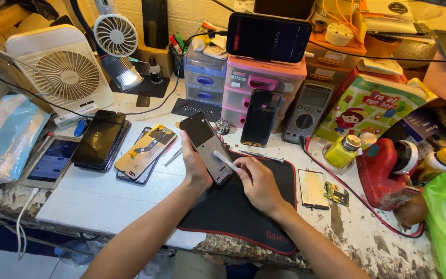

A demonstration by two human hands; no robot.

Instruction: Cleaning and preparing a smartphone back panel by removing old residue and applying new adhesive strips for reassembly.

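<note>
My left hand [194,164] grips a dark phone [206,147] by its left edge, tilted up above a black mat [223,212] with a red border. My right hand [256,183] holds a thin light-coloured tool [225,161], and its tip rests on the lower part of the phone's face. Both forearms reach in from the bottom of the view.
Left of the mat lie a stack of dark phones [99,139], an opened phone with yellow parts [145,150] and a lit phone [52,161]. Behind stand a white fan [68,72], small drawer units [261,80], a leaning black phone [260,118] and a multimeter [308,111]. Bottles and a red holder [383,170] sit right.
</note>
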